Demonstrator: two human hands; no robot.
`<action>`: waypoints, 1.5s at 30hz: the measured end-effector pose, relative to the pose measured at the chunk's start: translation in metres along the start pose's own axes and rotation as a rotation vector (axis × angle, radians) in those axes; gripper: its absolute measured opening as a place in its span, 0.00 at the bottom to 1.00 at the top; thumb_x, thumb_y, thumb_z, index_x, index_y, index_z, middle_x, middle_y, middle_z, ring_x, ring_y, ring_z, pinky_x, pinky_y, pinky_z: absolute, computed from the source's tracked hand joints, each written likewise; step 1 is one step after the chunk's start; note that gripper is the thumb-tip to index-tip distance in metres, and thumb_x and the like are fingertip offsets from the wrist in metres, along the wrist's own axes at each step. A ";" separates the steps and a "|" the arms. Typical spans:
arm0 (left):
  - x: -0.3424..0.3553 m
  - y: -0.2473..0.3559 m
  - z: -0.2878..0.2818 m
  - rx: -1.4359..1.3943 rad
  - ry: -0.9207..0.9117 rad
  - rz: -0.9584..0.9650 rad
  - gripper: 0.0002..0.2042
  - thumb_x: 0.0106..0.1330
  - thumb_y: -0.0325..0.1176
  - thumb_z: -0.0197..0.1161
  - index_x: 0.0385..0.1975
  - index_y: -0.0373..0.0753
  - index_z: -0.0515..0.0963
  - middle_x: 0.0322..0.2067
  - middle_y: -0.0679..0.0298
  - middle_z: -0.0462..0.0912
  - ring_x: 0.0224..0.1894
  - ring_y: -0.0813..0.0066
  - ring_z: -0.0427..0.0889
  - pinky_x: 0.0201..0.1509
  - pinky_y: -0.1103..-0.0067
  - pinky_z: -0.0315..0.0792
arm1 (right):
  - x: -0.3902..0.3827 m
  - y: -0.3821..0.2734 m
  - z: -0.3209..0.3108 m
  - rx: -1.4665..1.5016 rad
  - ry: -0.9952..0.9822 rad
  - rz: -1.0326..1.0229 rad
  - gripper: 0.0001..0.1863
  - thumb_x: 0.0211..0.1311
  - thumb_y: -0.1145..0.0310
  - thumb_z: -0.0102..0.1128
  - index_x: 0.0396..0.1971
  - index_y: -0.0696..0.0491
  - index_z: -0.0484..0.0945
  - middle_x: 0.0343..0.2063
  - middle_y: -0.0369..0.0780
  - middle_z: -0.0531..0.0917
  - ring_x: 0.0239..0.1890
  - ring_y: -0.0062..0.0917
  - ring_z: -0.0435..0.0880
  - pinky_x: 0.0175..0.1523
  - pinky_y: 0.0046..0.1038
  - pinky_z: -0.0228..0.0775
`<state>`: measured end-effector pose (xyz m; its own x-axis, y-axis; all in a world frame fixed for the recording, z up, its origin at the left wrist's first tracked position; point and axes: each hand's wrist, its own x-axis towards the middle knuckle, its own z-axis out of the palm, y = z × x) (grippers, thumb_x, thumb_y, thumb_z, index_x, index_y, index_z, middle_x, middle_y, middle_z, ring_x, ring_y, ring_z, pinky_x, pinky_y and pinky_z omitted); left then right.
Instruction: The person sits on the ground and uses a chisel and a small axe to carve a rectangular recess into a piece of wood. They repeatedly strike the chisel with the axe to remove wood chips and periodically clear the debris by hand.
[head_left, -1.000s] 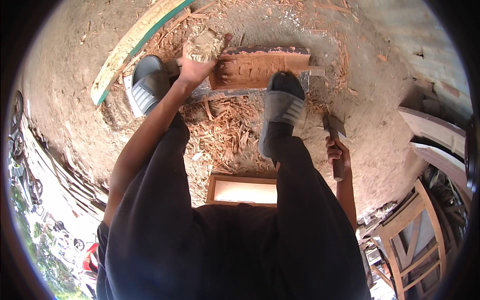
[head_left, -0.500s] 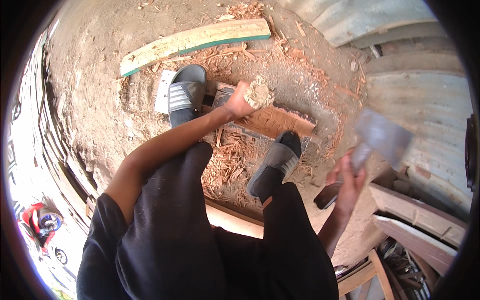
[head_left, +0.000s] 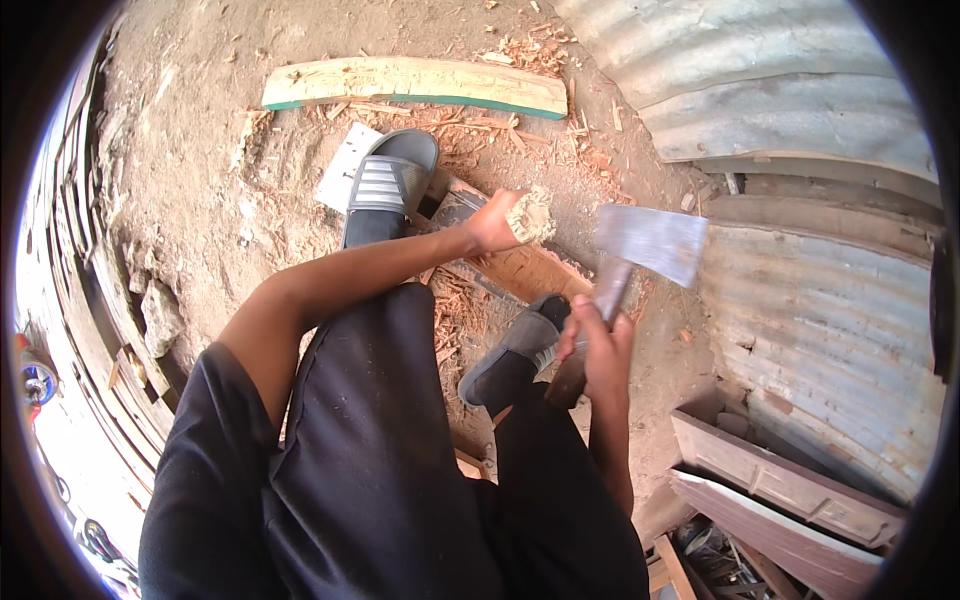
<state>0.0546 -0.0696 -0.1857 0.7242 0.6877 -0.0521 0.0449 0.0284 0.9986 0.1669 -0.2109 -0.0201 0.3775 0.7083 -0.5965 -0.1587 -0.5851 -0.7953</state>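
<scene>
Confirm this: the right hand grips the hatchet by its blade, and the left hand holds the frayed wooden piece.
Wrong about the grip: the right hand holds the hatchet by its handle, as the head view shows. The left hand does hold the frayed wooden piece.

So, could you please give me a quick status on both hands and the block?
Left hand gripping frayed-topped tool over block. Right hand holding hatchet, blade clear of tool. Right slipper at block's edge, contact unclear.
</scene>
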 end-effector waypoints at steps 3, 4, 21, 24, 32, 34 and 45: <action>0.001 -0.031 0.009 0.105 0.004 0.002 0.28 0.49 0.41 0.70 0.47 0.31 0.71 0.40 0.49 0.78 0.44 0.59 0.77 0.50 0.72 0.70 | -0.012 -0.045 -0.013 0.007 0.161 -0.244 0.11 0.61 0.66 0.54 0.24 0.57 0.71 0.13 0.36 0.71 0.12 0.20 0.70 0.18 0.23 0.63; -0.002 -0.045 0.010 0.161 0.024 -0.020 0.32 0.47 0.42 0.71 0.50 0.30 0.69 0.42 0.47 0.76 0.47 0.57 0.75 0.53 0.71 0.68 | -0.015 -0.063 -0.014 0.087 0.177 -0.339 0.10 0.61 0.66 0.54 0.24 0.56 0.70 0.13 0.36 0.71 0.12 0.20 0.70 0.18 0.23 0.63; -0.010 -0.014 0.011 0.247 0.075 -0.074 0.33 0.49 0.42 0.68 0.53 0.32 0.67 0.44 0.45 0.76 0.48 0.49 0.72 0.55 0.69 0.65 | -0.032 -0.059 0.006 -0.191 0.076 -0.381 0.07 0.61 0.70 0.52 0.24 0.55 0.69 0.11 0.33 0.71 0.12 0.16 0.69 0.17 0.18 0.61; -0.011 0.019 0.000 0.184 0.025 -0.133 0.33 0.49 0.42 0.68 0.53 0.32 0.68 0.45 0.44 0.75 0.50 0.50 0.71 0.55 0.68 0.65 | -0.043 -0.124 -0.006 0.179 0.133 -0.741 0.10 0.64 0.64 0.47 0.25 0.51 0.67 0.10 0.31 0.64 0.12 0.14 0.63 0.16 0.18 0.59; -0.009 0.011 -0.003 -0.005 -0.084 -0.176 0.31 0.47 0.41 0.70 0.50 0.32 0.69 0.40 0.47 0.75 0.47 0.55 0.75 0.51 0.69 0.68 | 0.018 0.020 0.004 -0.393 -0.159 0.240 0.11 0.55 0.69 0.56 0.18 0.58 0.71 0.11 0.37 0.72 0.13 0.22 0.72 0.21 0.25 0.65; -0.014 0.016 -0.005 0.092 0.189 0.141 0.16 0.52 0.35 0.66 0.36 0.31 0.76 0.28 0.55 0.81 0.33 0.64 0.80 0.39 0.72 0.72 | 0.018 0.013 0.004 -0.201 -0.218 0.189 0.12 0.56 0.68 0.55 0.16 0.57 0.70 0.09 0.35 0.70 0.10 0.19 0.70 0.18 0.23 0.63; 0.006 -0.041 -0.017 -0.392 0.387 -0.284 0.06 0.61 0.32 0.55 0.32 0.37 0.73 0.25 0.61 0.76 0.29 0.71 0.75 0.38 0.76 0.72 | 0.021 0.067 -0.021 0.284 0.035 0.265 0.08 0.57 0.70 0.54 0.26 0.58 0.68 0.17 0.36 0.70 0.14 0.19 0.69 0.19 0.25 0.63</action>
<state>0.0457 -0.0544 -0.2268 0.4159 0.8253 -0.3820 -0.1098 0.4626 0.8797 0.1836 -0.2437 -0.0836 0.3196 0.5307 -0.7850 -0.4994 -0.6096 -0.6156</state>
